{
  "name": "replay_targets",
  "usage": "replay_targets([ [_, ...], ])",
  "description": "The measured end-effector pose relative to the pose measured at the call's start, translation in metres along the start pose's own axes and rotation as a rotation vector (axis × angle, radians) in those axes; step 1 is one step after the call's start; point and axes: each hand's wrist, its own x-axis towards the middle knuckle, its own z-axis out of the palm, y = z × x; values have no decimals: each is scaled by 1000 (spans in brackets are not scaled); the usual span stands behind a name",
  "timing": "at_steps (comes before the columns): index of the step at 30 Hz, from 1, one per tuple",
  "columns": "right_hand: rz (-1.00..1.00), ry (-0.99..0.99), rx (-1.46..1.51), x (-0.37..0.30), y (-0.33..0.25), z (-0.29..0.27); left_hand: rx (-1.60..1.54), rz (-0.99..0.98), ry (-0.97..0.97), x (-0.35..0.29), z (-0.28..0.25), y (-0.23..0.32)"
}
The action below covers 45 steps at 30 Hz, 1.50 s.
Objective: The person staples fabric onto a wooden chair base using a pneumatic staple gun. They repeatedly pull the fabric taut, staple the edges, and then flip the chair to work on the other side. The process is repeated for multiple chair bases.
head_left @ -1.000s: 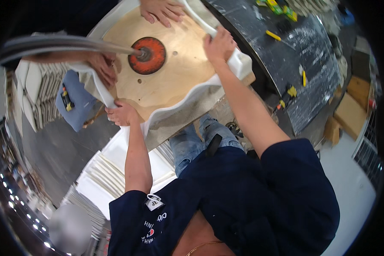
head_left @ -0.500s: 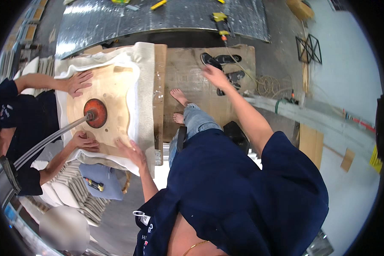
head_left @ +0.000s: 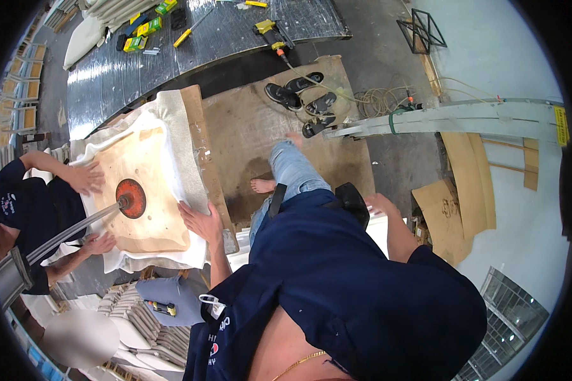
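Observation:
My left hand (head_left: 200,222) lies open, fingers spread, on the near right edge of white padding (head_left: 170,149) wrapped beneath a pale wooden board (head_left: 151,164). Beige fabric (head_left: 183,146) extends out from under the padding. A round orange-red disc (head_left: 131,198) on a metal rod (head_left: 76,228) rests on the board's middle. Away from the board, my right hand (head_left: 381,204) hangs beside my hip, empty, its fingers loosely extended. Across the board, a co-worker's hands (head_left: 89,178) are at its left side, one touching the padded edge.
A dark worktable (head_left: 216,47) holds a yellow-handled screwdriver (head_left: 194,28), small green-yellow boxes (head_left: 149,27) and a yellow staple gun (head_left: 271,33) with a hose. Shoes (head_left: 299,95) lie on floor cardboard (head_left: 235,133). A grey beam (head_left: 451,117) juts from the right. Another staple gun (head_left: 162,308) sits on a blue-grey pad (head_left: 178,295).
My right hand has swung back from in front of me to beside my hip. My left hand has settled on the padding edge. My view and body have turned, and my feet have shifted.

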Motion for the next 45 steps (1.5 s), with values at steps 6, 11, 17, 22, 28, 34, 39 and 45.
replay_targets([
  [6, -93, 289, 340, -14, -31, -84, 33, 39, -47, 8, 0, 9],
  [11, -122, 965, 279, -65, 78, -249, 32, -40, -98, 10, 7, 29],
  [17, -861, 1556, 609, -189, -81, -308, 132, -69, -103, 17, 8, 30],
  [22, -1096, 1901, 536, -205, -175, -340, 163, -132, -156, 31, 23, 33],
  [28, -1126, 2149, 495, -177, -197, -368, 554, -443, -225, 52, 47, 43],
  [34, -1098, 2217, 609, -173, -201, -366, 551, -472, -203, 61, 58, 60],
  [39, -1038, 2200, 635, -181, -212, -360, 538, -449, -174, 59, 58, 67],
  [45, -1049, 2128, 467, -182, -197, -364, 471, -364, -48, 53, 56, 74],
])
